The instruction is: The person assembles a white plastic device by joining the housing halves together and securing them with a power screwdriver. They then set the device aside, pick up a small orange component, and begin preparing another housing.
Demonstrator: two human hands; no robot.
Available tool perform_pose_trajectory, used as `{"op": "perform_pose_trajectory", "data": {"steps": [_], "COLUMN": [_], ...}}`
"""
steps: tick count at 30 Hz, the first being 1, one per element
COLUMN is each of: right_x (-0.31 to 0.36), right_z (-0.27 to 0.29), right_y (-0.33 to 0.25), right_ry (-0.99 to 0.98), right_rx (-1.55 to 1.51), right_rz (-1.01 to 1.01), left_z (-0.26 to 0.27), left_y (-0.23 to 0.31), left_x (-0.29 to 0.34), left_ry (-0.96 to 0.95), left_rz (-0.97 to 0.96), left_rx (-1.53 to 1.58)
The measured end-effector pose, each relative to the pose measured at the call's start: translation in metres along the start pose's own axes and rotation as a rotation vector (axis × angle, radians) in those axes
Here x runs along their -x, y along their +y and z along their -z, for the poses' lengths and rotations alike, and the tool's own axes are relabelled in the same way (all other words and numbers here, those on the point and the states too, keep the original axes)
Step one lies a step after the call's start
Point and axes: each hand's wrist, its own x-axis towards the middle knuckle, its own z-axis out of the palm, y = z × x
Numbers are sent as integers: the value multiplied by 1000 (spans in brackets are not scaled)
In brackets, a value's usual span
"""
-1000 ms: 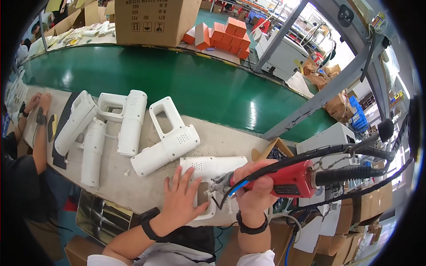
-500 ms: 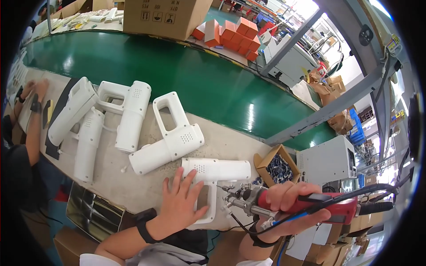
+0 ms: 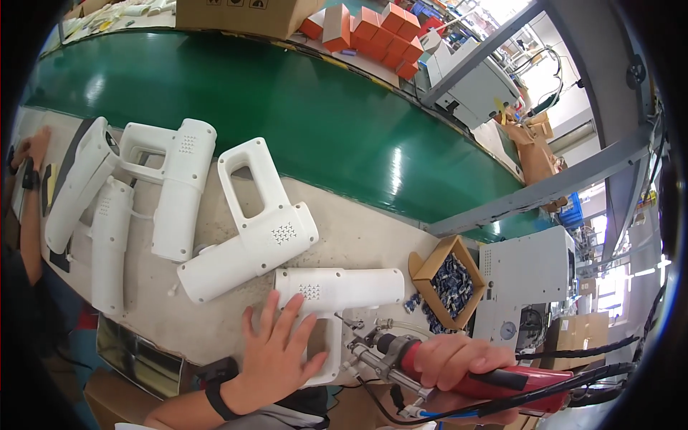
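My left hand lies with fingers spread over the near end and handle of a white gun-shaped plastic housing, a small black band on its wrist. Wrapped round a red electric screwdriver is my right hand. The screwdriver's metal front end points left, its thin bit tip beside the junction of barrel and handle; I cannot tell whether it touches a screw. Another white housing, with a loop handle and a patch of small vent holes, lies just beyond my left hand.
More white housings lie at the left, near another person's hand. An open cardboard box of small dark screws stands at right, before a white machine. Beyond runs a green conveyor belt, with orange boxes behind it.
The view has shifted, so most things sit further left. The screwdriver in my right hand is lower and its tip is nearer the handle junction. My left hand stays spread on the housing.
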Motion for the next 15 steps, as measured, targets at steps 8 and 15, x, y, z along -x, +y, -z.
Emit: {"op": "perform_pose_trajectory", "data": {"steps": [8, 15], "right_x": [-8, 12], "right_z": [29, -13], "right_y": [15, 4], "right_ry": [-603, -6], "right_rx": [-145, 33], "right_rz": [-37, 24], "left_z": [2, 1], "left_y": [2, 0], "left_x": [1, 4], "left_ry": [34, 17], "left_rz": [-12, -47], "left_rx": [2, -25]}}
